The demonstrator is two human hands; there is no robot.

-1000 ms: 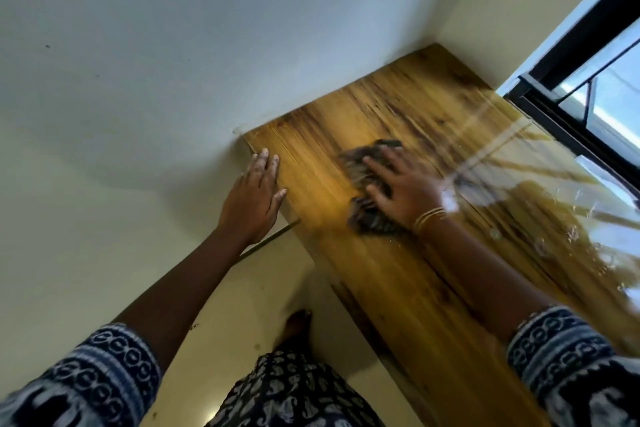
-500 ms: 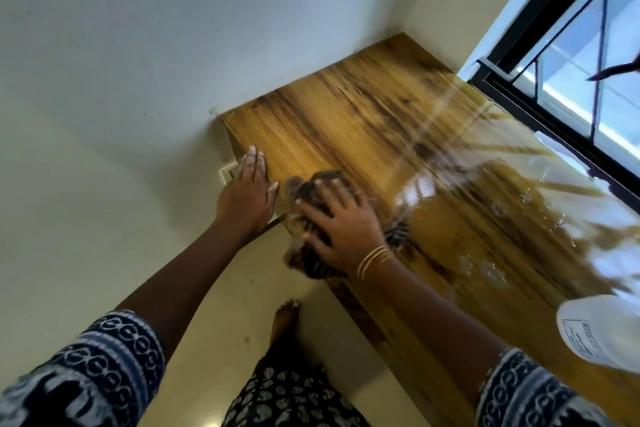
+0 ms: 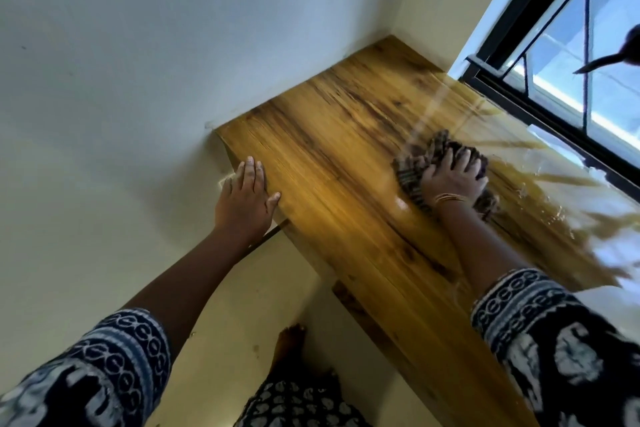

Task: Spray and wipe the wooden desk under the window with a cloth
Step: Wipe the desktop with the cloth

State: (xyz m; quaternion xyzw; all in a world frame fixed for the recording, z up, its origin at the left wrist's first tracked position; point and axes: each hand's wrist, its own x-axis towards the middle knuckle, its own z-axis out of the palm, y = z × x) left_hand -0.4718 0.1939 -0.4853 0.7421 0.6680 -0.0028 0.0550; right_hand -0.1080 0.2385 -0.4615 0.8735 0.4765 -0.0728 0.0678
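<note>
The wooden counter (image 3: 332, 163) runs from the corner of the white wall (image 3: 156, 45) along the black-framed window (image 3: 571, 62). The right hand (image 3: 453, 180) presses down on a dark crumpled cloth (image 3: 412, 170), which lies on the counter surface toward the window side, roughly mid-length of the visible board. The right-hand fingers (image 3: 446, 159) are curled over the top of the cloth and bunch it; cloth shows on both sides of the hand. Thin gold bangles (image 3: 448, 198) sit at the right wrist. The left hand (image 3: 246, 198) rests flat on the near-left corner of the counter, well apart from the cloth, palm down, with its 4 fingers (image 3: 251, 172) straight and together and the thumb spread toward the counter interior. The counter surface near the window carries a glossy sheen with bright reflections. Both forearms emerge from dark patterned sleeves (image 3: 114, 367). Below the counter edge, a bare foot (image 3: 289, 340) stands on the pale floor (image 3: 242, 305).
</note>
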